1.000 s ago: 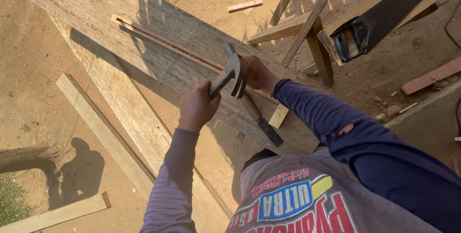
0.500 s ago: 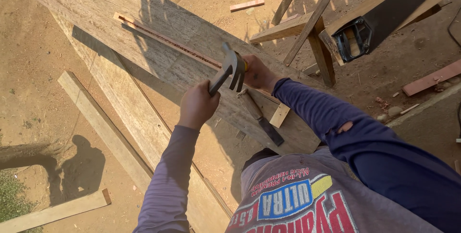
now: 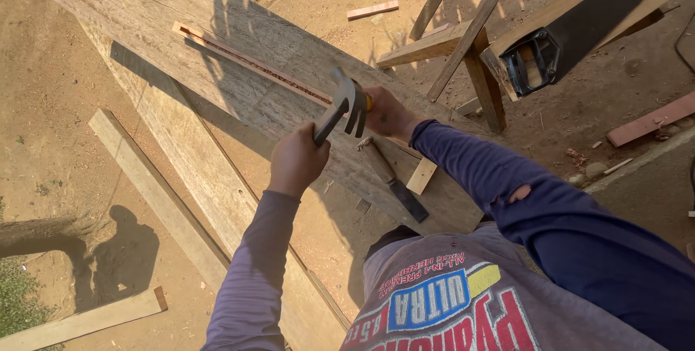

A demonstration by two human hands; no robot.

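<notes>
While the left hand (image 3: 297, 159) grips the dark handle of a steel claw hammer (image 3: 346, 101), fingers wrapped tight, the hammer head hangs above a wide weathered wooden board (image 3: 145, 18). Just beside it, the right hand (image 3: 387, 113) presses its fingers on a thin reddish wooden strip (image 3: 239, 58) lying along that board; whether they pinch anything is unclear. A dark-handled chisel (image 3: 394, 181) lies near

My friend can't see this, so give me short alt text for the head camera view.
A person's left hand grips a claw hammer above a wide wooden plank, while the right hand rests on it beside a chisel.
</notes>
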